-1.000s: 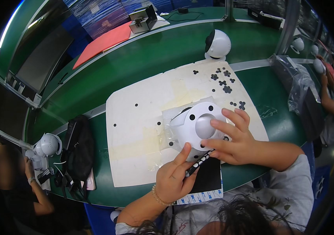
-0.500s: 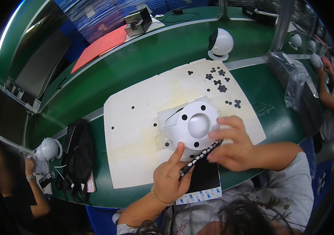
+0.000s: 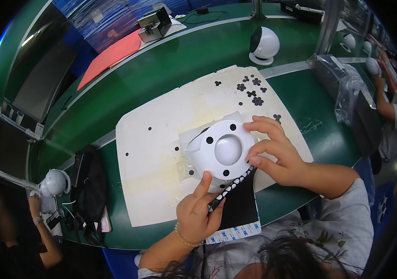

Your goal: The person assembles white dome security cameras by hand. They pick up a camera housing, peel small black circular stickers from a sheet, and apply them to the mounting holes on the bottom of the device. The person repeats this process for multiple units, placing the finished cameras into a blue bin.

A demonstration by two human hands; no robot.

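Gripping, with fingers of the left hand [image 3: 195,214], a black strip with round white spots [image 3: 232,186]; resting one fingertip against the lower-left rim of a white plastic ring [image 3: 207,156]. Holding thumb and one finger of the right hand [image 3: 277,156] close together at ring's right rim; cannot tell whether pinching anything. Found ring atop translucent wrapping [image 3: 185,160] on cream board [image 3: 147,186]. Counted three round black dots [image 3: 233,127] on ring face; could not check covered right side. Judged partway done, with loose black dot clusters [image 3: 257,101] left beyond ring.
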